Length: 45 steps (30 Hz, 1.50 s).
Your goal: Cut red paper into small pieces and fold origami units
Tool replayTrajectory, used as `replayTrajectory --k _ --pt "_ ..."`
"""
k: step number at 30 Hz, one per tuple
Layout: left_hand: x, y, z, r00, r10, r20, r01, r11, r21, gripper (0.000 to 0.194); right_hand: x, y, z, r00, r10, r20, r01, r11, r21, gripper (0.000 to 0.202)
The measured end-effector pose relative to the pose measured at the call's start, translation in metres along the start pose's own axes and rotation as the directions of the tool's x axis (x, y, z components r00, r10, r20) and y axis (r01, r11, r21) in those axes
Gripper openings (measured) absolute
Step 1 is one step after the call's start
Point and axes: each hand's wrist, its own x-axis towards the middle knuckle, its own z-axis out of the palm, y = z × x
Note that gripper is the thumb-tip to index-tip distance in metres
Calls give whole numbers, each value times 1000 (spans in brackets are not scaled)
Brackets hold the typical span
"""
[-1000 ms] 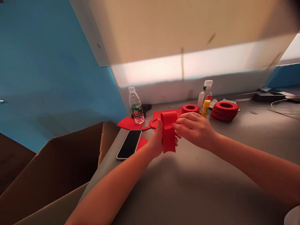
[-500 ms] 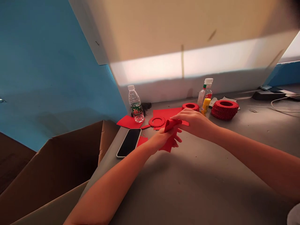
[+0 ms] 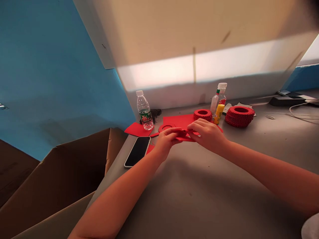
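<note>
Between my two hands is a folded piece of red paper (image 3: 183, 134). My left hand (image 3: 166, 141) pinches its left part, thumb on top. My right hand (image 3: 204, 132) has its fingertips closed on the right part. Just behind my left hand lies a flat red paper ring (image 3: 167, 126) with a toothed edge, partly covered by that hand. A large red sheet (image 3: 175, 120) lies under and behind the hands. A small stack of red rings (image 3: 202, 114) stands on it, and a thicker stack (image 3: 239, 116) stands further right.
A clear bottle (image 3: 144, 113) stands at the back left, near a phone (image 3: 138, 151). A yellow glue stick (image 3: 219, 114) and bottles (image 3: 222, 94) stand behind my right hand. An open cardboard box (image 3: 74, 166) is at left; cables (image 3: 296, 108) lie at right.
My left hand has turned, drawing its spread fingers in under the paper. The red paper, which hung down below the hand, is now flatter. My right hand has moved slightly down and right.
</note>
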Motion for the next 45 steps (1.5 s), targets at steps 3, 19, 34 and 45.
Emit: replayTrajectory --k 3,19,34,45 --pt "0 2 -1 997 8 74 1 994 -113 31 -1 1 0 991 127 -31 -125 991 35 9" --pt "-11 -33 9 995 -35 94 -49 653 756 18 -77 18 -2 583 382 717 -811 337 479 37" --pt "-9 -37 5 977 -122 172 -52 653 756 17 -80 30 6 589 294 752 -801 88 593 39" --pt "-11 -20 10 959 -165 230 21 853 522 27 -54 26 -9 829 290 479 -499 769 399 18"
